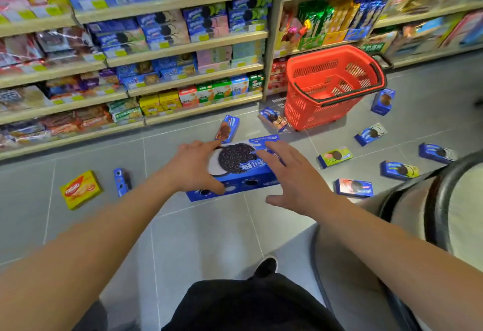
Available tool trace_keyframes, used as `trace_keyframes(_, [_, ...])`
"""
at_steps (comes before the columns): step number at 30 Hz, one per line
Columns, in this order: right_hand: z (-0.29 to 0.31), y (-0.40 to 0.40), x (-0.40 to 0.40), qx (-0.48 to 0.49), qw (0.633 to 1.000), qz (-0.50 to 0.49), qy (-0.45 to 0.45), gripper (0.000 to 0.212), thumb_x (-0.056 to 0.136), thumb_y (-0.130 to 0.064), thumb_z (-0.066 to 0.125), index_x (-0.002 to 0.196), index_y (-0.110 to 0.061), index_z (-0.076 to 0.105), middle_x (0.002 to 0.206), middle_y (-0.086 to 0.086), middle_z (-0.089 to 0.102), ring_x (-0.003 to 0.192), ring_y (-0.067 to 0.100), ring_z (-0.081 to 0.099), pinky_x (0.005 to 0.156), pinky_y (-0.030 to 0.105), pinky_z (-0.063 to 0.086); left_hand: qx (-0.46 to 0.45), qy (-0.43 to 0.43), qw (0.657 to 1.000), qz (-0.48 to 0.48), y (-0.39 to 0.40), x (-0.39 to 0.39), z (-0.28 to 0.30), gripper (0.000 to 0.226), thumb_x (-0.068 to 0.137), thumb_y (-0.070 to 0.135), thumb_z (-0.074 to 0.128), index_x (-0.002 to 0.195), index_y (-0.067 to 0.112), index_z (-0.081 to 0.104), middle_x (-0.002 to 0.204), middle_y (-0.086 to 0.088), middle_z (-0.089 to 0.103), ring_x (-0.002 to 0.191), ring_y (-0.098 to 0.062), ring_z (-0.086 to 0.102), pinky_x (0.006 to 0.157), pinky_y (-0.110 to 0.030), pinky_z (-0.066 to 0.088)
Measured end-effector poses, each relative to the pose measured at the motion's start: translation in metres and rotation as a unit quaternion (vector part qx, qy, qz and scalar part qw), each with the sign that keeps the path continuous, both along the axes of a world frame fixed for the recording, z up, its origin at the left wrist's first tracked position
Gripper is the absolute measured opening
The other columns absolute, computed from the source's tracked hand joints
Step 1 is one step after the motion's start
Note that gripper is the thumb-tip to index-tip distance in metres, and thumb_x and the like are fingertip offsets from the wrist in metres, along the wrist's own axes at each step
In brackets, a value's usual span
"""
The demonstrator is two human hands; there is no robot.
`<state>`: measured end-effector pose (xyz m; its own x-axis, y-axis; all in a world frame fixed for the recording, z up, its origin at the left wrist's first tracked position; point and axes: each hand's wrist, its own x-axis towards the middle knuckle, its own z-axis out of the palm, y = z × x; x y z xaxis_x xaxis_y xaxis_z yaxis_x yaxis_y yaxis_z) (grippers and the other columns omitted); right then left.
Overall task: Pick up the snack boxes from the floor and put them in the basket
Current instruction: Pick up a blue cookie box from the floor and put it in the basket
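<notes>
Large box (236, 171): blue, big cookie print, flat, centre floor.
Small boxes (353, 187): mostly blue, scattered right and left.
Basket (332, 87): red, upright, far right.

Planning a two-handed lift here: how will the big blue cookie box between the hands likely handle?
The big blue cookie box is flat-sided cardboard, so probably stiff and unlikely to roll. It is wide and its print looks glossy, so it could slip from one hand.

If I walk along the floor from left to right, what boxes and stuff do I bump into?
Yellow wafer box → small blue box standing on edge → big blue cookie box between both hands → green-topped box → red basket, farther back → blue box far right.
</notes>
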<state>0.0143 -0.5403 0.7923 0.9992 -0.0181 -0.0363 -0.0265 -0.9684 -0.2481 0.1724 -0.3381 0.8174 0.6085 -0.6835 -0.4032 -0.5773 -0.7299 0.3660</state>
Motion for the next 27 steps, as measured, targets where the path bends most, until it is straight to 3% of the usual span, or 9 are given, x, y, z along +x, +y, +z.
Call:
trace_keyframes(3, [0.013,-0.048,-0.004,0.061,0.997,-0.043,-0.037,0.082,0.069,-0.028,0.082,0.14,-0.018,0.043,0.145,0.004,0.041,0.132,0.023,0.04,0.108,0.039,0.041,-0.036,0.128,0.991,0.029,-0.045,0.015,0.007,0.101,0.041,0.06,0.074,0.136,0.04,0.044,0.125,0.005,0.057,0.107,-0.017,0.058,0.096,-0.036,0.048])
trace_keyframes(6, [0.024,-0.091,0.001,0.175,0.977,-0.116,-0.034,0.067,0.069,-0.027,0.082,0.127,-0.026,0.048,0.12,-0.009,0.053,0.104,0.006,0.053,0.087,0.017,0.047,-0.103,0.24,0.96,0.103,-0.081,0.031,0.008,0.082,0.048,0.057,0.078,0.125,0.04,0.057,0.121,0.006,0.063,0.104,-0.013,0.064,0.095,-0.039,0.051])
trace_keyframes(10, [0.021,-0.146,0.014,0.313,0.908,-0.258,-0.104,0.056,0.068,-0.024,0.085,0.115,-0.03,0.055,0.107,-0.013,0.059,0.094,-0.006,0.056,0.074,0.004,0.041,-0.207,0.346,0.89,0.211,-0.128,0.055,0.001,0.033,0.085,0.034,0.068,0.117,0.029,0.062,0.115,0.002,0.068,0.098,-0.013,0.067,0.083,-0.037,0.057])
trace_keyframes(14, [0.0,-0.2,0.049,0.369,0.857,-0.334,-0.134,0.052,0.073,-0.027,0.081,0.117,-0.034,0.053,0.112,-0.009,0.061,0.1,0.004,0.06,0.077,0.017,0.049,-0.261,0.346,0.876,0.213,-0.195,0.088,-0.021,0.042,0.089,0.029,0.065,0.128,0.034,0.051,0.122,0.002,0.063,0.1,-0.012,0.067,0.082,-0.04,0.057])
trace_keyframes(17, [-0.01,-0.231,0.08,0.405,0.812,-0.388,-0.161,0.056,0.077,-0.023,0.08,0.123,-0.032,0.049,0.109,-0.01,0.062,0.096,0.005,0.061,0.07,0.012,0.049,-0.279,0.308,0.891,0.181,-0.243,0.119,-0.04,0.064,0.077,0.043,0.076,0.129,0.053,0.039,0.127,0.012,0.057,0.11,-0.013,0.061,0.087,-0.044,0.055])
trace_keyframes(19, [-0.015,-0.257,0.11,0.429,0.775,-0.428,-0.179,0.055,0.08,-0.02,0.077,0.122,-0.033,0.045,0.108,-0.014,0.062,0.096,0.006,0.062,0.072,0.017,0.052,-0.267,0.271,0.911,0.158,-0.28,0.146,-0.049,0.062,0.077,0.048,0.073,0.126,0.059,0.036,0.119,0.023,0.057,0.107,-0.008,0.06,0.082,-0.034,0.055])
trace_keyframes(21, [-0.016,-0.284,0.139,0.442,0.748,-0.461,-0.179,0.053,0.081,-0.023,0.076,0.121,-0.038,0.044,0.11,-0.014,0.062,0.098,0.01,0.064,0.076,0.029,0.056,-0.271,0.289,0.904,0.16,-0.319,0.175,-0.052,0.053,0.086,0.037,0.068,0.129,0.05,0.039,0.116,0.022,0.058,0.098,-0.004,0.063,0.074,-0.024,0.057])
trace_keyframes(24, [-0.011,-0.322,0.17,0.423,0.737,-0.493,-0.188,0.051,0.082,-0.025,0.076,0.12,-0.039,0.044,0.112,-0.012,0.062,0.097,0.007,0.064,0.076,0.027,0.055,-0.272,0.326,0.893,0.15,-0.373,0.215,-0.054,0.057,0.082,0.045,0.069,0.132,0.047,0.042,0.125,0.014,0.057,0.107,-0.014,0.064,0.087,-0.044,0.056])
trace_keyframes(27, [-0.009,-0.36,0.193,0.393,0.727,-0.527,-0.2,0.052,0.082,-0.026,0.074,0.124,-0.036,0.046,0.107,-0.019,0.06,0.094,-0.001,0.061,0.077,0.023,0.053,-0.264,0.311,0.903,0.132,-0.428,0.248,-0.054,0.06,0.083,0.045,0.068,0.136,0.043,0.04,0.125,0.013,0.058,0.106,-0.013,0.064,0.089,-0.046,0.055])
